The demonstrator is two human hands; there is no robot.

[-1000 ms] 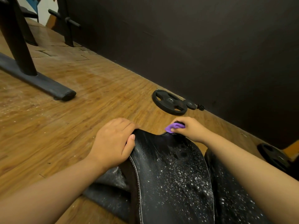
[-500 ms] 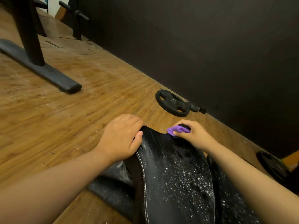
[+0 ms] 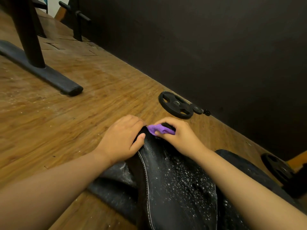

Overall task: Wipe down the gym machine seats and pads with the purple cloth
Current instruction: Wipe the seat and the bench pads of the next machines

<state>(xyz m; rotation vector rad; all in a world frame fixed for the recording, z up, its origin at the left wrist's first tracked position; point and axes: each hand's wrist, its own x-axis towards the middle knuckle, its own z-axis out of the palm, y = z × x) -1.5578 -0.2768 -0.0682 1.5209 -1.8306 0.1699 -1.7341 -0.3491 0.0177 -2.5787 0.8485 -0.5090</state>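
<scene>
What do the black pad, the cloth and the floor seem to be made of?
Black pad: likely glossy vinyl or leather, with white stitching. Purple cloth: soft, fuzzy fabric, perhaps microfibre. Floor: wood-grain boards, maybe laminate.

The right hand (image 3: 180,138) covers part of the purple cloth (image 3: 157,128), it and the left hand (image 3: 122,138) hide the far tip of the pad (image 3: 174,188), whose near end the bottom edge cuts off, and a tiny black item (image 3: 207,112) by the wall (image 3: 216,47) is too small to name.

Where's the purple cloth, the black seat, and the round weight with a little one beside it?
purple cloth (image 3: 157,128): head view, bunched fold at its left end.
black seat (image 3: 174,180): head view, white-speckled top surface.
round weight (image 3: 177,103): head view, centre hub.
</scene>
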